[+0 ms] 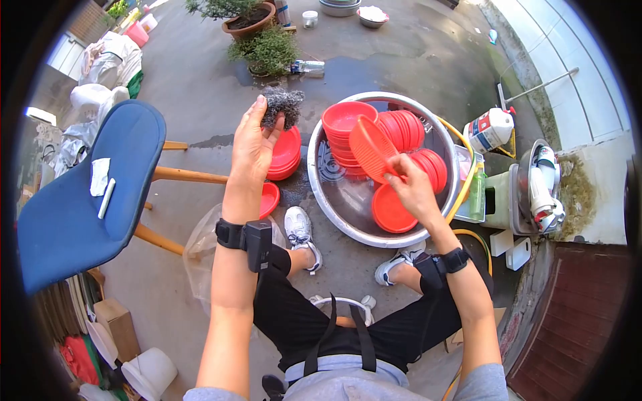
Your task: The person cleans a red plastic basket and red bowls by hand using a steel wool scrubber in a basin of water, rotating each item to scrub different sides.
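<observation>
My left hand (253,144) is raised left of the basin, its fingers closed on a dark grey steel wool scrubber (282,108). With my right hand (409,186) I grip the lower edge of a red plastic bowl (370,148), tilted over the basin so it shows nearly edge-on. The wide metal basin (319,200) holds water, a stack of red bowls (348,119) and more red bowls (394,208) lying on their sides or flat. Beyond my left wrist, another stack of red bowls (286,154) stands on the ground.
A blue chair (80,194) with wooden legs stands on the left. A yellow hose (468,180) runs along the basin's right side, near a white jug (489,129) and a plastic tub (501,200). Potted plants (251,25) stand ahead on the wet concrete.
</observation>
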Motion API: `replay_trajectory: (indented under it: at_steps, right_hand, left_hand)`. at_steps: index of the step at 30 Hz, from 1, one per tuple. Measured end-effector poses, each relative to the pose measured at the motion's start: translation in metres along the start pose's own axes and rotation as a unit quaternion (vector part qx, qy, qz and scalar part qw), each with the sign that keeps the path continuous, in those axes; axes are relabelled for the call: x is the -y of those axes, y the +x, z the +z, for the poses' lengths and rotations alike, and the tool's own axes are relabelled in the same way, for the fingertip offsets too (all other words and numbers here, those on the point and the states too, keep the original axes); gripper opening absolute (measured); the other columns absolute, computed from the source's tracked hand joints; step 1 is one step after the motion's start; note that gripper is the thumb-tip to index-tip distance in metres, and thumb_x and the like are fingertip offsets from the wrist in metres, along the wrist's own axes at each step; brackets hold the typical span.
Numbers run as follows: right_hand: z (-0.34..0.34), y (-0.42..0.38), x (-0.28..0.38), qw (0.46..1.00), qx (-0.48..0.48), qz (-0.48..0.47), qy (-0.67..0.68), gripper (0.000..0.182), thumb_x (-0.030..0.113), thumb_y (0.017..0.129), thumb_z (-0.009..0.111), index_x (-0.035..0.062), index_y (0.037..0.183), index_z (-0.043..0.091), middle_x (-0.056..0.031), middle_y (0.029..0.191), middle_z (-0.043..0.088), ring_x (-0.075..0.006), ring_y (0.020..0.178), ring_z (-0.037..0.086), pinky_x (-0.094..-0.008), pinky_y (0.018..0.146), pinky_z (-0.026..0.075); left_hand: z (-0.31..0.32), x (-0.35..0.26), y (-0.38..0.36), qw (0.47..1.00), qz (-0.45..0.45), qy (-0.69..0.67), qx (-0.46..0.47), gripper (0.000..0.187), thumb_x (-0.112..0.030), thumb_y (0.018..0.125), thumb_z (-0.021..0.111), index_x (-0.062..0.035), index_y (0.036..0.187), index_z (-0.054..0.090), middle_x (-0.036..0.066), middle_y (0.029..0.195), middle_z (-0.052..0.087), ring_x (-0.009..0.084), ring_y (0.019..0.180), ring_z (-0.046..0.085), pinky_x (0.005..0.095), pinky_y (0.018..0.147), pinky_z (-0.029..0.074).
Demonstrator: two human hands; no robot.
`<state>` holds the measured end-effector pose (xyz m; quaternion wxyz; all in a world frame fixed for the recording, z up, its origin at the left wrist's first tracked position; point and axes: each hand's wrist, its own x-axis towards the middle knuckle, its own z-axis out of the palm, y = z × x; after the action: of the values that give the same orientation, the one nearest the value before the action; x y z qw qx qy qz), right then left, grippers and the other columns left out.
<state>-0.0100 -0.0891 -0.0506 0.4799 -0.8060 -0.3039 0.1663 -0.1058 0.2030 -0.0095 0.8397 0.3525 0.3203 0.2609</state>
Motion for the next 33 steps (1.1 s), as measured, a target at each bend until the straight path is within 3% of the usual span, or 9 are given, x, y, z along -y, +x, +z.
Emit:
replay_trajectory:
  at_steps: [4,8,11,15,16,19,25,31,33]
  right_hand:
    - [0.07,0.008,-0.001,0.976,0.08,-0.108,-0.17,0.014,0.008,0.082,0.061,0.0039,0.095,0.058,-0.0181,0.086,0.065,-0.0375,0.085,0.062,-0.0472,0.076,0.049]
    - [0.134,0.021,-0.021,0.934,0.165,-0.189,-0.254,0.021,0.008,0.077,0.06,0.007,0.097,0.058,-0.0115,0.087,0.065,-0.0296,0.086,0.063,-0.0419,0.075,0.049]
    - [0.167,0.044,-0.017,0.916,0.149,-0.248,-0.277,0.024,0.008,0.077,0.06,0.0081,0.101,0.059,-0.0094,0.087,0.064,-0.0272,0.086,0.063,-0.0391,0.074,0.049]
    - [0.2,0.08,-0.01,0.893,0.144,-0.29,-0.314,0.047,0.013,0.076,0.068,0.01,0.122,0.056,-0.0089,0.109,0.062,-0.0269,0.109,0.057,-0.0389,0.091,0.044]
    - [0.211,0.084,-0.017,0.88,0.15,-0.28,-0.354,0.059,0.016,0.077,0.072,0.0096,0.131,0.05,-0.0112,0.129,0.055,-0.0297,0.125,0.048,-0.0408,0.104,0.038]
    - [0.229,0.093,-0.036,0.88,0.211,-0.213,-0.369,0.065,0.017,0.078,0.073,0.0094,0.137,0.047,-0.0126,0.14,0.048,-0.0307,0.132,0.042,-0.0414,0.109,0.034]
    - [0.246,0.126,-0.072,0.936,0.131,-0.141,-0.294,0.072,0.014,0.078,0.073,0.0065,0.141,0.039,-0.0168,0.146,0.039,-0.0345,0.13,0.043,-0.0422,0.107,0.038]
    - [0.266,0.173,-0.093,0.958,0.112,-0.067,-0.256,0.07,0.013,0.086,0.064,0.0043,0.146,0.028,-0.0237,0.148,0.034,-0.037,0.128,0.045,-0.044,0.101,0.046]
    - [0.274,0.185,-0.099,0.959,0.133,0.03,-0.248,0.068,0.013,0.091,0.057,0.0071,0.149,0.023,-0.0257,0.147,0.033,-0.0381,0.125,0.049,-0.0452,0.097,0.048]
  left_hand:
    - [-0.02,-0.018,0.004,0.995,0.042,-0.079,-0.051,0.029,-0.018,0.088,0.072,-0.0056,0.11,0.059,0.007,0.107,0.061,0.019,0.099,0.059,0.0296,0.086,0.055]
    - [-0.028,-0.031,-0.002,0.992,0.052,-0.099,-0.059,0.029,-0.019,0.09,0.069,-0.0062,0.113,0.056,0.005,0.107,0.06,0.0174,0.1,0.058,0.0286,0.087,0.054]
    - [-0.034,-0.036,-0.007,0.989,0.058,-0.128,-0.049,0.027,-0.015,0.087,0.073,-0.0045,0.108,0.06,0.008,0.108,0.06,0.019,0.097,0.059,0.0275,0.082,0.056]
    - [-0.04,-0.043,-0.011,0.989,0.061,-0.123,-0.053,0.023,-0.016,0.09,0.069,-0.0053,0.108,0.061,0.006,0.108,0.062,0.0178,0.097,0.06,0.0265,0.081,0.056]
    - [-0.042,-0.044,-0.01,0.989,0.06,-0.119,-0.059,0.023,-0.017,0.091,0.068,-0.0061,0.109,0.06,0.006,0.108,0.062,0.0173,0.096,0.06,0.0264,0.081,0.056]
    - [-0.044,-0.047,-0.012,0.99,0.058,-0.114,-0.064,0.024,-0.017,0.091,0.068,-0.0069,0.11,0.061,0.005,0.109,0.062,0.017,0.097,0.06,0.0263,0.082,0.055]
    - [-0.039,-0.049,-0.022,0.992,0.064,-0.077,-0.074,0.034,-0.024,0.095,0.062,-0.0048,0.123,0.055,0.003,0.113,0.059,0.0133,0.101,0.058,0.0269,0.089,0.051]
    - [-0.038,-0.049,-0.025,0.993,0.063,-0.066,-0.073,0.038,-0.025,0.097,0.059,-0.0042,0.127,0.053,0.003,0.118,0.058,0.012,0.105,0.056,0.0267,0.091,0.049]
    - [-0.04,-0.05,-0.023,0.993,0.055,-0.064,-0.079,0.037,-0.026,0.097,0.058,-0.0043,0.128,0.053,0.004,0.119,0.058,0.0118,0.107,0.056,0.0269,0.091,0.049]
